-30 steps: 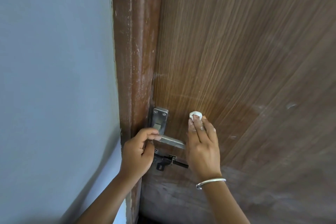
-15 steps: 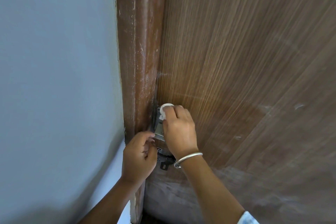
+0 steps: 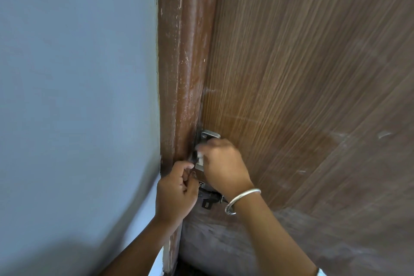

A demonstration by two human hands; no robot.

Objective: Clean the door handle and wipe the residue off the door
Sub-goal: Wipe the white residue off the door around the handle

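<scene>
Nearest, the person's left hand (image 3: 177, 192) sits low at the door's edge, its fingers (image 3: 187, 169) curled in tight. Whether they close round the lever cannot be told, since both hands hide the lever. Judging from its place, it steadies the door against the rubbing.

Just above and to the right is the right hand (image 3: 224, 163), with a silver bangle (image 3: 242, 199) on its wrist. It bunches round a white wad (image 3: 199, 154) and presses it to the door handle (image 3: 209, 136), whose plate shows only at its top corner. The wrist covers part of a black bolt (image 3: 208, 200) below, which crowds the lower plate.

Beyond, the door (image 3: 313, 85) carries pale residue (image 3: 384, 134) well to the right, seemingly not yet wiped. The scuffed door frame (image 3: 183, 63) hems the handle in on the left, with the blue wall (image 3: 78, 96) past it.
</scene>
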